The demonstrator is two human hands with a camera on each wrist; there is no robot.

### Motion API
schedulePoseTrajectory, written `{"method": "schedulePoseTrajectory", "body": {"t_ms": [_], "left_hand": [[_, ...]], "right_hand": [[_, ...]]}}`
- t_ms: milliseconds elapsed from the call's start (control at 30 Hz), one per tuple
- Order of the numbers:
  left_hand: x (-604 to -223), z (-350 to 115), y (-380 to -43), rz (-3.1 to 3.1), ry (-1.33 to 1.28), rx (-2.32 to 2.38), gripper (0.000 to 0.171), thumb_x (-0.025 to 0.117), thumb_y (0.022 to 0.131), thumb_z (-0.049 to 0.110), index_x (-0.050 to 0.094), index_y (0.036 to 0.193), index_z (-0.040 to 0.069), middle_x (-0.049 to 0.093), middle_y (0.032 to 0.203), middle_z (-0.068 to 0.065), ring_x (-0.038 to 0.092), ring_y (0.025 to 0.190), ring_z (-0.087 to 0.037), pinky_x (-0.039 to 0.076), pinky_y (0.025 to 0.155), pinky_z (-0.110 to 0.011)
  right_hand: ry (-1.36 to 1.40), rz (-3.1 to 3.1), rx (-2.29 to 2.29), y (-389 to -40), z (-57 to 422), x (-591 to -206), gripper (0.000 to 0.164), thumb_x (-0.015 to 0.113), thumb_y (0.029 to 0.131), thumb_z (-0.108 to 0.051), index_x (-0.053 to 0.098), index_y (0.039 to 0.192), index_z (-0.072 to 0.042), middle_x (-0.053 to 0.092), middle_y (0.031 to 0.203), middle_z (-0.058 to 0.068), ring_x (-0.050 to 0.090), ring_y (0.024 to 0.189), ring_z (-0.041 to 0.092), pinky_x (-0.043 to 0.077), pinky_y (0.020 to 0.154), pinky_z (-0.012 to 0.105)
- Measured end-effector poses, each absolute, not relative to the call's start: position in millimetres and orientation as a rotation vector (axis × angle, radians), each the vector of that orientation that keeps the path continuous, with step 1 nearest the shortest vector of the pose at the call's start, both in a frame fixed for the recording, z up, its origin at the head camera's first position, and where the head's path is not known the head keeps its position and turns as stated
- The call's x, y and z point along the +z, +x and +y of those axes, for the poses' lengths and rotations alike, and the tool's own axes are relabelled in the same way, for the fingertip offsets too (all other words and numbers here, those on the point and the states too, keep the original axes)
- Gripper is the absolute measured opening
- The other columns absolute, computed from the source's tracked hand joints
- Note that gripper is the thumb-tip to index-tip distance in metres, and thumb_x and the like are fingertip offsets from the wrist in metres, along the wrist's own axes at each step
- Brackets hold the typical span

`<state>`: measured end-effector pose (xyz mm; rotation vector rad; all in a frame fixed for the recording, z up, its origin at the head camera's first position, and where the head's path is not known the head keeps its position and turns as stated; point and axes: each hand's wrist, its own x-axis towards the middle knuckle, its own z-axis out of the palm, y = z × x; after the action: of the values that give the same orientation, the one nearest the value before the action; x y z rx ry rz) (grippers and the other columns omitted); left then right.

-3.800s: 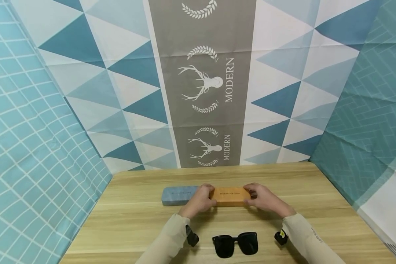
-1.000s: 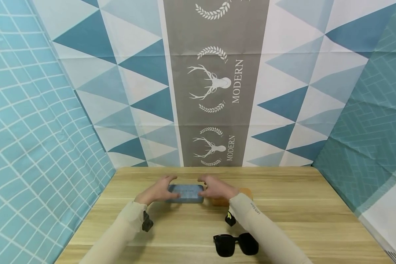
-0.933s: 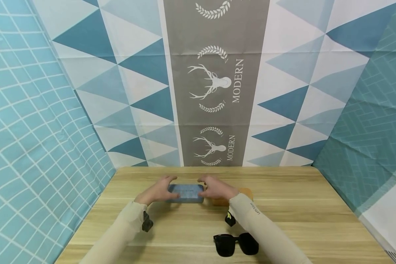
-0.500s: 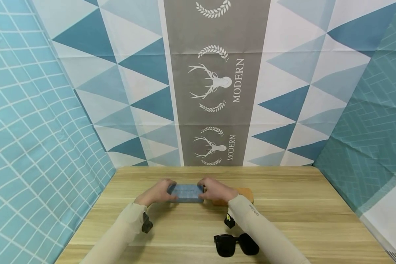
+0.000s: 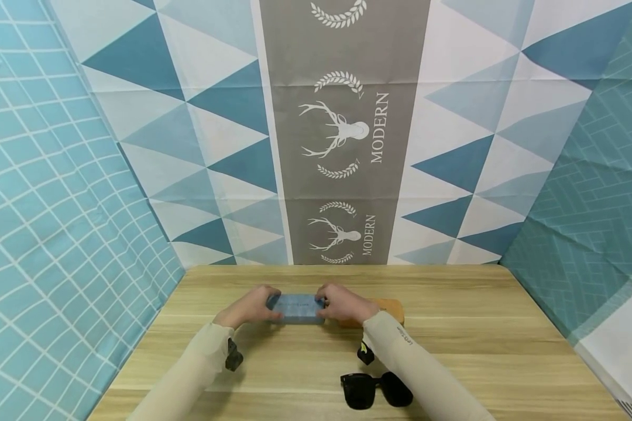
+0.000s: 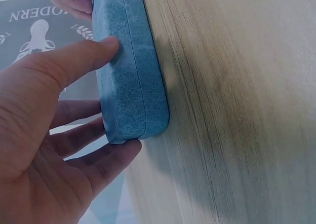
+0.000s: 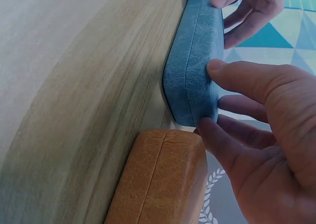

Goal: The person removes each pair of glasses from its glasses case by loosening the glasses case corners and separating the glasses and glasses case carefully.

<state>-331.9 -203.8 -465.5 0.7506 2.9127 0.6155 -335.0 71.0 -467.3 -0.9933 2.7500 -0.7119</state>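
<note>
A blue glasses case (image 5: pixel 297 308) lies shut on the wooden table, its long side facing me. My left hand (image 5: pixel 248 307) grips its left end; in the left wrist view the thumb presses the near edge while other fingers reach round the end. The right end is held by my right hand (image 5: pixel 343 304), thumb in front and fingers behind. Right beside it sits an orange glasses case (image 5: pixel 393 309), partly covered by my right hand and sleeve in the head view. The right wrist view shows the orange case (image 7: pixel 153 184) close to the blue one.
Black sunglasses (image 5: pixel 359 390) lie near the front of the table (image 5: pixel 484 339), with the right sleeve over part of one lens. Patterned cloth (image 5: pixel 342 146) hangs behind the table's back edge, and tiled-print cloth (image 5: pixel 58 175) hangs on the left side.
Both hands have left the orange case and moved left to the blue case. Over the last second the fingers have closed in on its ends. The sunglasses stay put.
</note>
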Motion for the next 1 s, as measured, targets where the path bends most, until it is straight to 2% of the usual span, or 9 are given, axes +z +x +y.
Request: {"method": "schedulePoseTrajectory", "body": {"t_ms": [267, 567, 800, 1000], "left_hand": [[-465.1, -207.8, -327.4, 2.904, 0.768, 0.626, 0.066, 0.088, 0.079, 0.028, 0.065, 0.128, -0.011, 0.069, 0.125, -0.025, 0.065, 0.115, -0.039, 0.052, 0.099, -0.054], [-463.6, -207.5, -320.0, 2.902, 0.798, 0.642, 0.067, 0.088, 0.079, 0.027, 0.064, 0.127, -0.012, 0.068, 0.123, -0.026, 0.065, 0.115, -0.041, 0.051, 0.1, -0.055], [-461.8, -207.8, -315.7, 2.896, 0.802, 0.633, 0.063, 0.087, 0.079, 0.026, 0.066, 0.125, -0.011, 0.069, 0.121, -0.024, 0.066, 0.111, -0.037, 0.053, 0.096, -0.052], [-462.4, -208.6, -312.2, 2.901, 0.819, 0.617, 0.063, 0.087, 0.078, 0.027, 0.066, 0.125, -0.01, 0.07, 0.118, -0.022, 0.067, 0.106, -0.032, 0.054, 0.093, -0.049]], "right_hand": [[-0.969, 2.726, -0.726, -328.4, 70.0, -467.2, 0.039, 0.078, 0.093, -0.021, 0.071, 0.126, -0.001, 0.065, 0.131, 0.014, 0.066, 0.107, 0.02, 0.057, 0.087, 0.03], [-0.976, 2.72, -0.75, -321.0, 70.9, -463.9, 0.041, 0.079, 0.092, -0.02, 0.071, 0.126, 0.001, 0.063, 0.135, 0.016, 0.066, 0.115, 0.027, 0.058, 0.092, 0.035], [-0.999, 2.745, -0.717, -319.0, 70.4, -463.8, 0.041, 0.08, 0.091, -0.021, 0.072, 0.125, 0.002, 0.063, 0.135, 0.017, 0.064, 0.12, 0.028, 0.056, 0.097, 0.036], [-0.977, 2.736, -0.729, -313.7, 69.8, -464.9, 0.042, 0.08, 0.091, -0.021, 0.072, 0.124, 0.002, 0.062, 0.135, 0.017, 0.067, 0.115, 0.026, 0.058, 0.092, 0.032]]}}
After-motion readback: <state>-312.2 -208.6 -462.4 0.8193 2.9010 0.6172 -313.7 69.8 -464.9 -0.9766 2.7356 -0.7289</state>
